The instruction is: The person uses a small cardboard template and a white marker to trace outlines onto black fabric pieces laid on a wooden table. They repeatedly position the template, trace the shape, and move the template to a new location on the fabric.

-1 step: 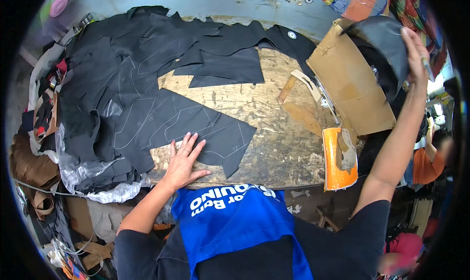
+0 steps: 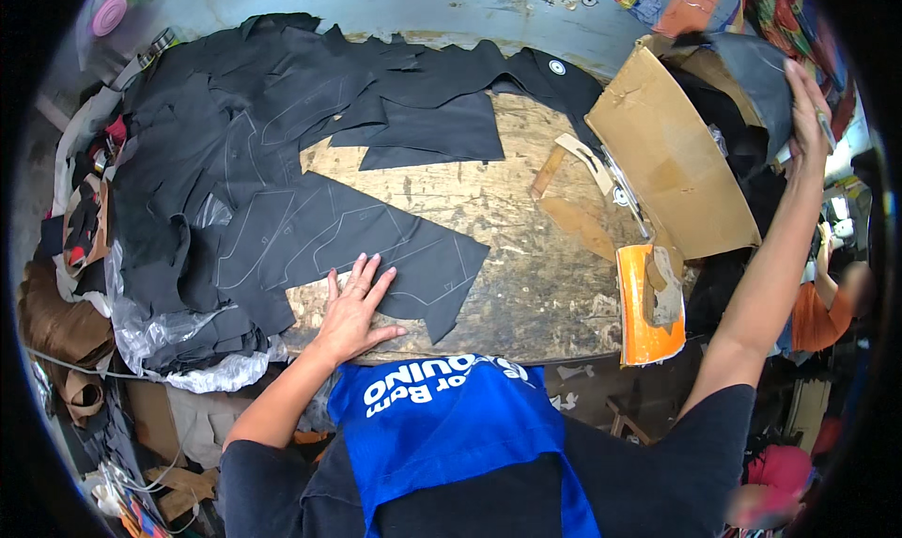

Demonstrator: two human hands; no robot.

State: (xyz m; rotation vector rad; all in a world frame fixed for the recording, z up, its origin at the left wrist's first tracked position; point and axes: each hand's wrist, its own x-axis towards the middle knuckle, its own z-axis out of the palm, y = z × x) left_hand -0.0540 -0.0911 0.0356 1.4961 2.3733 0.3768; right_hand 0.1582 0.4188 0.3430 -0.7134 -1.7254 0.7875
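Observation:
My left hand (image 2: pixel 353 310) lies flat with fingers spread, on the near edge of a black leather-like sheet (image 2: pixel 362 233) marked with pale pattern outlines. At the far right my right hand (image 2: pixel 808 115) has a slim silver pen (image 2: pixel 825 127) held among its fingers. Those same fingers press against a dark, smooth sheet (image 2: pixel 759 79) that curves over an open cardboard box (image 2: pixel 672 153). Dark pieces show inside the box; its bottom is hidden. More black sheets (image 2: pixel 207 115) are heaped at the left and back of the wooden table (image 2: pixel 526 294).
An orange curved holder (image 2: pixel 644 336) hangs at the table's right front edge. Tan pattern pieces (image 2: pixel 578 220) and a metal tool (image 2: pixel 631 198) lie beside the box. Clear plastic (image 2: pixel 169 331) bunches at the left edge. Another person (image 2: pixel 819 314) is off to the right.
My right hand has shifted slightly right and down, drawing the dark sheet back, so more of the box's inside shows. The left hand stays in place.

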